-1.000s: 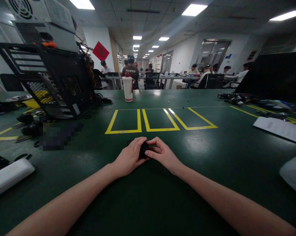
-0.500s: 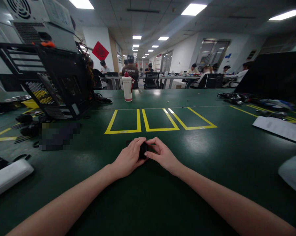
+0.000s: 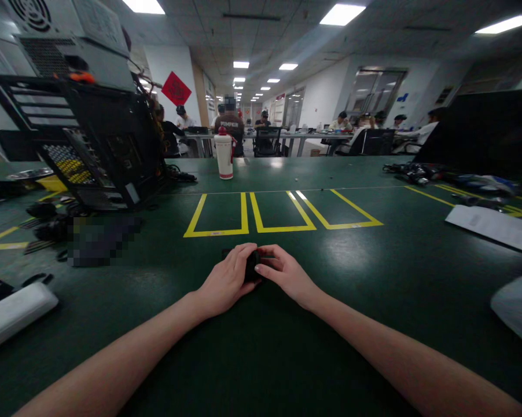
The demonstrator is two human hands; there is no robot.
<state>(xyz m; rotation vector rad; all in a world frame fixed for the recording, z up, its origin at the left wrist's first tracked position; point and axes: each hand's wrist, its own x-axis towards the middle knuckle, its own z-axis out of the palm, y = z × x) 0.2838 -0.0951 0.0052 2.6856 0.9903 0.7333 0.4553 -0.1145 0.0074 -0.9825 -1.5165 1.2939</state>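
Low over the green table (image 3: 261, 347), a small black object (image 3: 252, 267) with a rounded right end sits between my hands; its exact kind cannot be made out. My left hand (image 3: 227, 277) is wrapped over it from the left, fingers on top and thumb beneath, hiding most of it. A dark edge sticks out behind the left knuckles. From the right, my right hand (image 3: 286, 273) pinches the rounded end between thumb and curled fingers.
Yellow tape outlines (image 3: 282, 230) mark the table beyond my hands, with a white tumbler (image 3: 224, 155) behind them. An open computer case (image 3: 113, 145) stands left. A white case (image 3: 18, 315) lies near left, papers (image 3: 495, 229) right. People sit at far tables.
Both hands hold nearly the same place on the black object. The right fingers have shifted slightly around its rounded end.
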